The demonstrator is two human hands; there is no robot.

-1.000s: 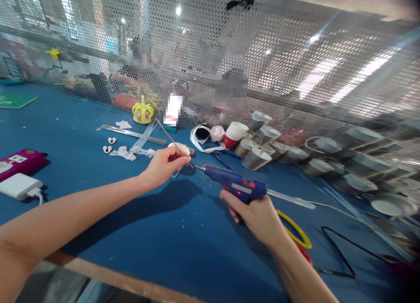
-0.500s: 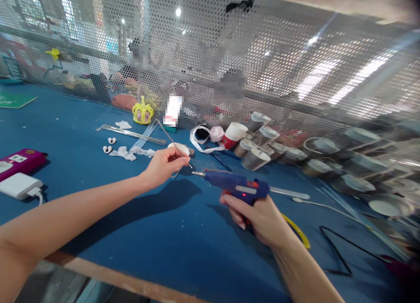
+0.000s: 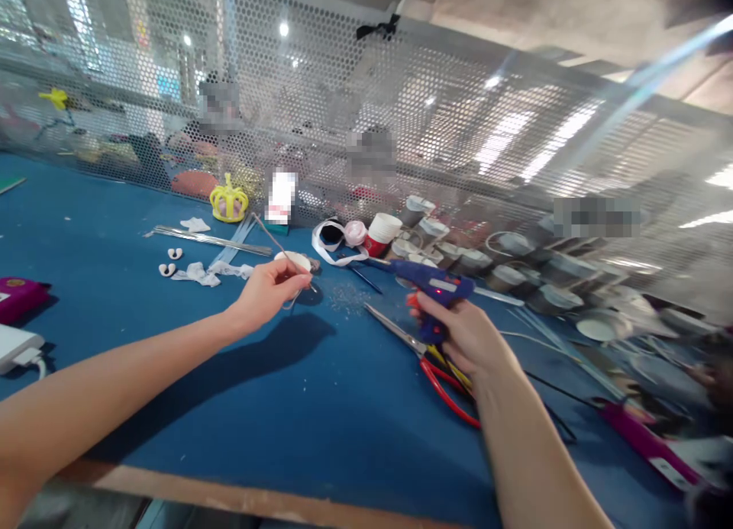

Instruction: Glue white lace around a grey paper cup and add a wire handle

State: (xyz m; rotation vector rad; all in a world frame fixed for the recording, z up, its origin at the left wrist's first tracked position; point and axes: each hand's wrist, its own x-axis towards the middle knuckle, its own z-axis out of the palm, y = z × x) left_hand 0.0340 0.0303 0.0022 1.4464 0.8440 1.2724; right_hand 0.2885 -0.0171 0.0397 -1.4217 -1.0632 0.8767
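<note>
My left hand [image 3: 268, 291] pinches a thin brownish wire [image 3: 268, 233] between thumb and fingertips. One end slants up and to the left; a short tip pokes out beyond the fingers, and a thin loop hangs beneath them. Behind these fingers is a white round piece [image 3: 295, 261], partly hidden. My right hand [image 3: 458, 330] is wrapped round the grip of a dark blue glue gun [image 3: 427, 279], its nozzle pointing left and a clear glue stick [image 3: 498, 296] out of its back. Scissors [image 3: 401, 330] with red handles lie below the gun, their handles partly behind my right wrist.
A yellow crown-shaped piece [image 3: 229, 202], metal rods [image 3: 211, 241], white lace [image 3: 198, 274] and white ribbon [image 3: 318, 246] lie at the back. Paper cups [image 3: 383, 230] and several small grey pots [image 3: 507, 277] stand to the right. A perforated metal screen [image 3: 321, 109] borders the table. People are beyond it.
My right hand has drawn the glue gun up and away from the wire, uncovering the scissors. My left hand still pinches the wire. The view has shifted to the right.
</note>
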